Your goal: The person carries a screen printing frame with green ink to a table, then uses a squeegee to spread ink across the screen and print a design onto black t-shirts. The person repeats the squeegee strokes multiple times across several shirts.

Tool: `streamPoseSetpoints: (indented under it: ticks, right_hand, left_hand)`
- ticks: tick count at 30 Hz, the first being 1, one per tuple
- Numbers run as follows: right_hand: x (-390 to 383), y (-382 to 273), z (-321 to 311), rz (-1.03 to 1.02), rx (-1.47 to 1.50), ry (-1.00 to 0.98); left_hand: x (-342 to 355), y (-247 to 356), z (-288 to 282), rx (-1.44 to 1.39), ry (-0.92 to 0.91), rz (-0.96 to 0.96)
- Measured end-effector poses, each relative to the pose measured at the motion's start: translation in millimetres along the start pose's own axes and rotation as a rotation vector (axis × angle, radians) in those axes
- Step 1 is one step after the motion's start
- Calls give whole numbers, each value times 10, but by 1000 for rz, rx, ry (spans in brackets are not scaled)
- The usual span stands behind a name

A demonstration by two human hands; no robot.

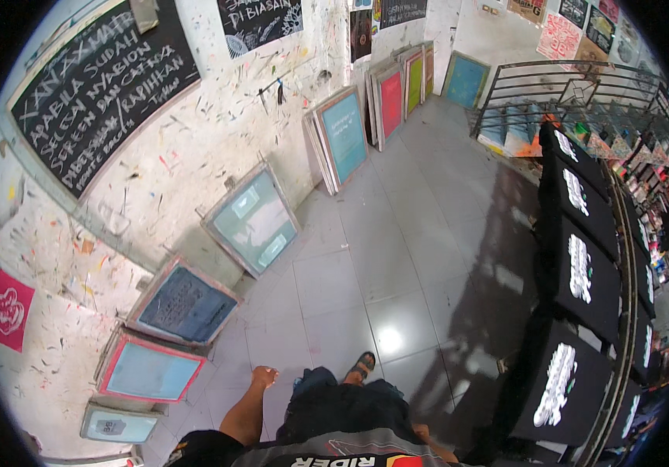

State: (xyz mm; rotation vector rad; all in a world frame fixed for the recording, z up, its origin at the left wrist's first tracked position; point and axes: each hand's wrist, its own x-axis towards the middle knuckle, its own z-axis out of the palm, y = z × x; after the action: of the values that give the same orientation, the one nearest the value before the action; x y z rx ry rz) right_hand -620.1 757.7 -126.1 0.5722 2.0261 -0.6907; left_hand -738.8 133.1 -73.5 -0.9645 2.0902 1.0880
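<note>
My left hand (265,377) hangs low beside my left leg, above the tiled floor. Its fingers look curled in, and nothing shows in them or sticks out of them. Closest on that side are framed printing screens propped along the wall: one with a pink-red border and pale blue mesh (152,372), and a dark blue one (186,305). Of my right arm, only part of the forearm (432,442) shows beside my body; the hand itself is hidden. My sandalled foot (361,366) is stepping forward on the tiles.
Black shirts with white prints (556,385) lie on a long rack of boards at the right. More screens, including a light blue one (344,136) and a pink one (390,101), lean along the wall ahead. A metal railing (575,93) stands at the far right.
</note>
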Motion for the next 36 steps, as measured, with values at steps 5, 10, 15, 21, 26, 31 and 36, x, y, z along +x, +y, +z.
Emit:
streamPoseSetpoints:
  ticks: [5,10,15,21,26,31,36]
  right_hand:
    - [1049,-674,-1318,-171,-589,-80]
    - [2031,-2531,-2707,-309,-218,516]
    - [2410,-4402,-3504,-323,-21,346]
    - [3802,-4304,-4048,-357,-44,587]
    - [4143,-4597,-4148,-163,398,431]
    - [3983,-4470,-4181,-154,421,305]
    - [3821,-5240,-4629,-294,510,245]
  left_hand:
    - [339,1124,-42,-168,114,32]
    - [1333,2047,-112,-306,115,96]
    - [2374,2988,-811,118,346,358]
    - [3423,5785,-1286,42,216,380]
    - [4286,7212,-1883,245,361,585]
    - [4980,8843,-2250,461,315,638]
    - [5803,9914,-2726,567,446,605]
